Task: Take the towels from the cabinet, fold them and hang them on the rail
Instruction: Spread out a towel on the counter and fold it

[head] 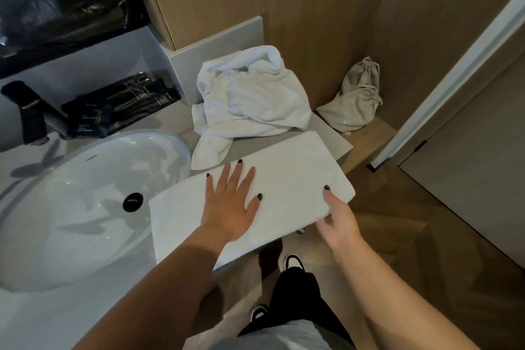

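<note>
Bathroom counter [181, 122] lying beside sink [85, 207] | left hand [231, 202] pressing flat, fingers spread wide, on folded towel [284, 167] | right hand [336, 220] pinching its near right edge | crumpled towel [250, 99] sitting behind | pouch [355, 102] resting far right

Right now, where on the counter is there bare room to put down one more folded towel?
Little room. The folded towel, pressed flat by the left hand and gripped at its edge by the right hand, fills the front. The crumpled towels crowd the back. Bare patches: a grey strip between the two, and the wooden ledge beside the drawstring bag.
</note>
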